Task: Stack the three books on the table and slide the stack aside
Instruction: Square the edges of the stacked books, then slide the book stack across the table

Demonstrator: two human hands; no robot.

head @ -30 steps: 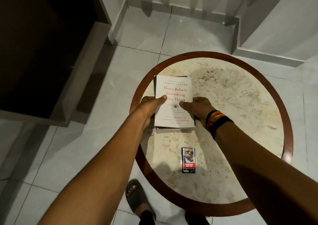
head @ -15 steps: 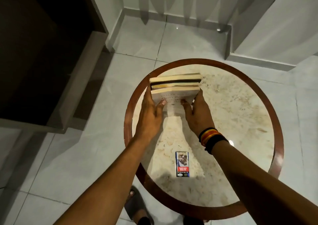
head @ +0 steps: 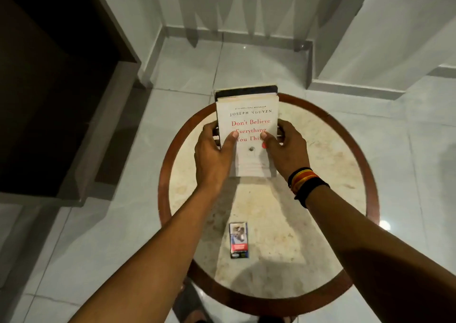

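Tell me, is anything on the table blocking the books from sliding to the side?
Nothing visible blocks them. Both the left hand and right hand grip the stack of books at the table's far edge. The only other item, a small box, lies near the close edge, apart from the stack.

Glossy pale grey floor tiles (head: 187, 76) run to white walls (head: 394, 26) with a grey skirting board (head: 234, 32). A dark wooden cabinet (head: 49, 88) stands left. Sheer curtain shadows fall across the far wall.
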